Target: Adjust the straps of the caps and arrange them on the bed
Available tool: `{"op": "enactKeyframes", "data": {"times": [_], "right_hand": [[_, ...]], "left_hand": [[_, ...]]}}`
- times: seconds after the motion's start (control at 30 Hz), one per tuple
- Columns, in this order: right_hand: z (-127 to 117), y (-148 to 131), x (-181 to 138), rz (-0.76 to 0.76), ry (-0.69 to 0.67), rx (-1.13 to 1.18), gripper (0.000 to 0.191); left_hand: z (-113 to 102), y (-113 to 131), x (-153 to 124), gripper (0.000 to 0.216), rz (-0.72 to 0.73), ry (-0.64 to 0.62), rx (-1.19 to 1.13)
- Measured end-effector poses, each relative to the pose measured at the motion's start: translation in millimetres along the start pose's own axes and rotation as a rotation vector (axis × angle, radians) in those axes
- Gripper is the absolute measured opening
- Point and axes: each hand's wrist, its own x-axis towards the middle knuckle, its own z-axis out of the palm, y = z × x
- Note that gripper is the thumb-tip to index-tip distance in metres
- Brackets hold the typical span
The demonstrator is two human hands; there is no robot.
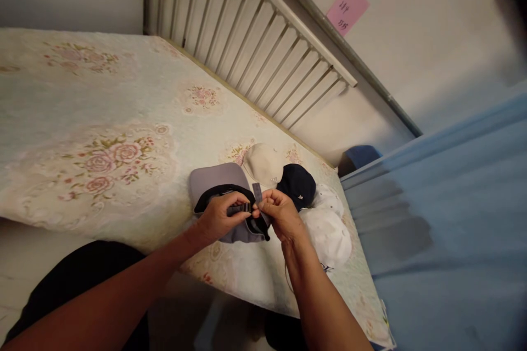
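A grey cap [218,180] lies upside down on the flowered mattress [102,137], near its front edge. My left hand [218,216] pinches the cap's dark back strap at the buckle. My right hand [280,214] pinches the strap's grey free end, which sticks up between the two hands. Both hands are closed on the strap, fingertips almost touching. Just behind them lie a beige cap [263,163] and a dark navy cap [298,184]. A white cap [329,230] lies to the right of my right wrist.
A white slatted bed rail [263,44] runs along the far side of the mattress against a pale wall. A pink note [347,9] is stuck to the wall. Blue fabric [444,219] fills the right side. My dark-clothed knee [82,279] is at lower left.
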Motion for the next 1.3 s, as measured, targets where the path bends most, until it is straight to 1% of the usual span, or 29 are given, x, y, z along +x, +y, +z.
{"op": "enactKeyframes", "data": {"times": [0.13, 0.23, 0.4, 0.57, 0.77, 1.07, 1.3], "right_hand": [[-4.5, -14.6, -4.8, -0.083, -0.052, -0.069, 0.02], [-9.1, -16.3, -5.8, -0.11, -0.093, -0.097, 0.017], [-16.4, -3.2, -0.6, -0.024, -0.166, -0.013, 0.023], [-21.5, 12.3, 7.0, 0.059, -0.305, 0.09, 0.029], [-23.6, 25.5, 10.0, 0.103, -0.403, 0.157, 0.027], [-18.3, 36.8, 14.8, 0.097, -0.437, 0.208, 0.026], [-12.0, 38.2, 14.1, 0.099, -0.432, 0.21, 0.026]], "left_hand": [[-0.9, -1.2, 0.1, 0.013, 0.003, 0.054, -0.012], [-1.3, -0.8, -0.2, 0.013, 0.001, 0.06, -0.046], [-1.9, -2.1, -1.8, 0.013, -0.006, 0.046, -0.116], [-1.9, -6.8, -2.6, 0.017, -0.014, 0.06, -0.176], [-1.2, -9.6, -2.1, 0.017, -0.02, 0.042, -0.271], [-0.2, -8.5, -2.3, 0.018, -0.055, 0.019, -0.369], [-1.2, -7.5, -1.9, 0.017, -0.076, 0.0, -0.406]]}}
